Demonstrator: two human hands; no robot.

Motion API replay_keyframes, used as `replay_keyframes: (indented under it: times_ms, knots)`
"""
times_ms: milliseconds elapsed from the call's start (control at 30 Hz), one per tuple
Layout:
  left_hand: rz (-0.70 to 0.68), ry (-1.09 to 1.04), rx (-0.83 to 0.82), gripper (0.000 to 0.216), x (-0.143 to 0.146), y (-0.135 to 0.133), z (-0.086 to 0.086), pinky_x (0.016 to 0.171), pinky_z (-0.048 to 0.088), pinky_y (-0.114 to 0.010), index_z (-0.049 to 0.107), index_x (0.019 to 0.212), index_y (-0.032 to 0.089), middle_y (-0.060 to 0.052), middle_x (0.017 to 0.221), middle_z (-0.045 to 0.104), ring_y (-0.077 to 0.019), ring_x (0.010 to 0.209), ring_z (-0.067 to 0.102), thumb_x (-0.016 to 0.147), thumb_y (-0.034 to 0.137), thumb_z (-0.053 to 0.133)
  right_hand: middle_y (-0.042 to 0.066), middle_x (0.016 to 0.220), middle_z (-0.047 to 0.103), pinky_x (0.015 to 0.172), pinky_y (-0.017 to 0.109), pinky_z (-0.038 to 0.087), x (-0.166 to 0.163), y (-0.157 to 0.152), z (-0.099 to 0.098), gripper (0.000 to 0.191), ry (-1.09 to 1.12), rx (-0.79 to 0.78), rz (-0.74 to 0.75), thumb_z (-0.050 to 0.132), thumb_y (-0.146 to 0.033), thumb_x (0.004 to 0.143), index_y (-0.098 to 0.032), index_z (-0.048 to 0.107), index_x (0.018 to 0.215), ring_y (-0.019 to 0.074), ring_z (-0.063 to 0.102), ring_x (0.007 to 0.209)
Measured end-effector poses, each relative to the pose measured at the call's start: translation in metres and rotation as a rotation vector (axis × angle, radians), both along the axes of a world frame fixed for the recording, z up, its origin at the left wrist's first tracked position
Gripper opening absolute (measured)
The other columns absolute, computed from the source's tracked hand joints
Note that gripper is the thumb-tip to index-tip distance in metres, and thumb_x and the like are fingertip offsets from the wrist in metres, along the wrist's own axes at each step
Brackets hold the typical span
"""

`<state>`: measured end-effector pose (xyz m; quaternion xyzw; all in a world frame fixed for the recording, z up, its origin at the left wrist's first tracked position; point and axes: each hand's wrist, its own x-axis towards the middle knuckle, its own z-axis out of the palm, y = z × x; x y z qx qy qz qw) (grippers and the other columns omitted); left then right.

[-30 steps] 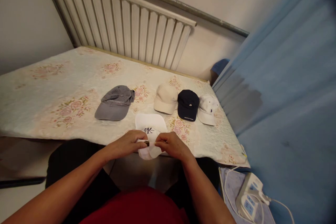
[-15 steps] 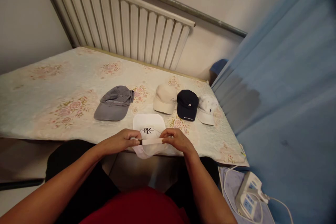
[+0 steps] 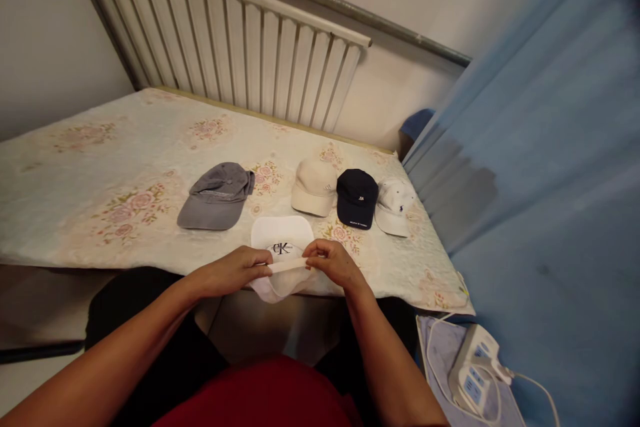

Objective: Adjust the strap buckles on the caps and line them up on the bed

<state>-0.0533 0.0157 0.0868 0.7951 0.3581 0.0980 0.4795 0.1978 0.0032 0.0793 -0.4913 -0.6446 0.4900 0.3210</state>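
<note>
A white baseball cap (image 3: 261, 232) with a dark "CK" logo lies at the near edge of the bed, brim pointing away from me, its crown partly overhanging. Stretched across its back opening is a pale strap (image 3: 287, 267). My left hand (image 3: 245, 268) pinches the strap's left end between thumb and fingers. At the right end, my right hand (image 3: 327, 261) is closed on the same strap, fingertips bent over it. The strap's ends are hidden under my fingers.
On the floral-covered bed (image 3: 75, 207) are a grey cap (image 3: 217, 197), a beige cap (image 3: 314, 188), a navy cap (image 3: 357, 197) and another white cap (image 3: 395, 207). A radiator (image 3: 240, 47) stands behind; a blue curtain (image 3: 530, 167) and power strip (image 3: 475, 367) are right.
My right hand has shifted slightly left along the strap. The dark piece that showed by my left fingertips is now covered. The other caps stay put.
</note>
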Motion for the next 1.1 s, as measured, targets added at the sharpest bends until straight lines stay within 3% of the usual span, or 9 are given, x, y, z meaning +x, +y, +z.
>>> replay_keyframes:
  times_ms: [267,433,600,700,767,967,1100]
  knots:
    - [0.033,0.034,-0.005,0.03,0.004,-0.003,-0.005,0.06,0.034,-0.022,0.058,0.08,0.017,0.001,0.071,0.054,-0.0138,0.068,0.049,0.087,0.043,0.045,-0.002,0.068,0.066,0.068,0.025,0.041,0.003,-0.004,-0.011,0.012,-0.018,-0.016,-0.015,0.061,-0.018,0.071,-0.018,0.068,0.081,0.0124,0.057,0.067]
    - [0.032,0.067,0.049,0.03,0.008,-0.006,-0.004,0.061,0.035,-0.022,0.059,0.082,0.017,0.0,0.072,0.056,-0.0141,0.068,0.051,0.089,0.042,0.043,-0.001,0.071,0.065,0.069,0.026,0.043,0.003,-0.01,-0.011,0.012,-0.058,0.057,-0.091,0.062,-0.022,0.072,-0.019,0.068,0.082,0.0134,0.058,0.069]
    - [0.012,0.073,0.085,0.027,0.01,-0.008,-0.003,0.065,0.036,-0.022,0.059,0.083,0.018,-0.001,0.077,0.061,-0.0151,0.073,0.055,0.089,0.038,0.043,0.003,0.085,0.067,0.083,0.031,0.047,0.013,-0.011,-0.029,0.012,0.145,0.159,-0.361,0.062,-0.028,0.074,-0.019,0.066,0.082,0.0178,0.062,0.086]
    - [0.0,0.093,0.107,0.026,0.01,-0.008,-0.003,0.065,0.036,-0.023,0.059,0.082,0.018,-0.001,0.076,0.061,-0.0152,0.072,0.055,0.089,0.037,0.043,0.004,0.084,0.067,0.083,0.034,0.049,0.024,-0.01,-0.047,0.019,0.224,0.126,-0.627,0.061,-0.034,0.074,-0.019,0.062,0.085,0.0186,0.063,0.084]
    - [-0.006,0.091,0.118,0.027,0.011,-0.007,-0.003,0.065,0.035,-0.023,0.059,0.082,0.018,-0.001,0.076,0.06,-0.0152,0.072,0.054,0.09,0.038,0.043,0.005,0.084,0.066,0.084,0.036,0.05,0.031,-0.012,-0.06,0.021,0.232,0.103,-0.678,0.058,-0.035,0.075,-0.019,0.061,0.087,0.0186,0.063,0.082]
    - [-0.023,0.098,0.098,0.025,0.013,-0.006,-0.001,0.064,0.035,-0.022,0.059,0.081,0.018,0.0,0.074,0.059,-0.0153,0.072,0.054,0.089,0.036,0.044,0.004,0.081,0.066,0.072,0.034,0.054,0.031,-0.022,-0.09,0.031,0.256,-0.035,-0.62,0.058,-0.034,0.07,-0.017,0.062,0.096,0.0161,0.063,0.068]
    - [-0.047,0.124,0.065,0.024,0.014,-0.005,0.003,0.064,0.034,-0.022,0.059,0.082,0.018,-0.001,0.076,0.059,-0.0157,0.073,0.053,0.087,0.037,0.046,0.002,0.076,0.065,0.068,0.031,0.053,0.017,-0.029,-0.096,0.043,0.247,-0.055,-0.515,0.055,-0.026,0.071,-0.017,0.06,0.113,0.0155,0.06,0.065]
